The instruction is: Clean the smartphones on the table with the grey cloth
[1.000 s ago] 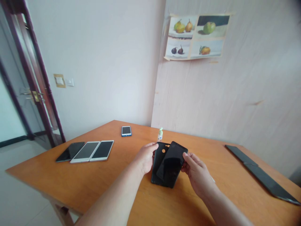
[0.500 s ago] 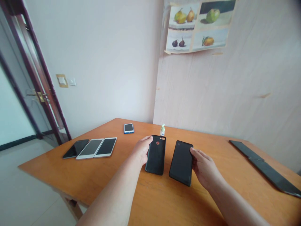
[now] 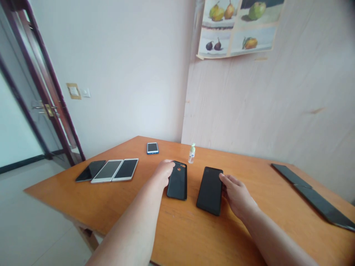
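My left hand (image 3: 164,173) grips the upper left edge of a black phone case (image 3: 177,184). The case has cutouts near its top, and its inside faces me, low over the table. To its right, my right hand (image 3: 237,190) pinches the upper right side of a black phone (image 3: 210,190), dark screen toward me. A gap separates the phone from the case. Behind the case stands a small clear spray bottle (image 3: 191,154) with a green top.
On the wooden table (image 3: 177,236), two white phones (image 3: 126,170) and a black one (image 3: 91,171) lie side by side at left. A blue-edged phone (image 3: 152,148) rests at the back. Flat black panels (image 3: 318,199) lie along the right side.
My left hand has moved the case left and lower toward the tabletop. My right hand has shifted slightly left with the phone. More of the spray bottle shows now.
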Motion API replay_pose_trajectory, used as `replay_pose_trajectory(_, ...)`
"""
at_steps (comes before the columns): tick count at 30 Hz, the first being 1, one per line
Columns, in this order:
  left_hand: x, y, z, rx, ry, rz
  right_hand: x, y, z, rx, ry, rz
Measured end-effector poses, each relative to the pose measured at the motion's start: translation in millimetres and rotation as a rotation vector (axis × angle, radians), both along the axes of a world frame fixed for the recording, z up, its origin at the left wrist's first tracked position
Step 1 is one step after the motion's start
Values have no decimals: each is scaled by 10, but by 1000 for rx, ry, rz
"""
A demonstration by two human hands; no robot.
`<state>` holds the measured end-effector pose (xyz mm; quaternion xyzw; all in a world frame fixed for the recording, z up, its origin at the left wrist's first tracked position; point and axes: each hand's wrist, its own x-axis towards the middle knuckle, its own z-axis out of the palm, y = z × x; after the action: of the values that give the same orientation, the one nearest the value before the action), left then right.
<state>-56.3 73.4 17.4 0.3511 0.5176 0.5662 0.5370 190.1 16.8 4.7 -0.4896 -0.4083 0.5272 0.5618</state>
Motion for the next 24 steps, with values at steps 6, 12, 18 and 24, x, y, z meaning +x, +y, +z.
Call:
replay_pose_trajectory(6, -45, 28, -12, -51, 102, -2, -14, 31, -37, 29, -55, -5)
replay_pose_trajectory(12, -51, 21, -11, -49, 227, 73, -10, 33, -33, 10, -68, 1)
replay_pose_trajectory(18, -47, 41, -46, 16, 364, 139, 4, 50, -57, 20, -90, -19)
replay_pose_trajectory(24, -18, 15, -82, 132, 581, 114, 34, 82, -75, 10, -193, -17)
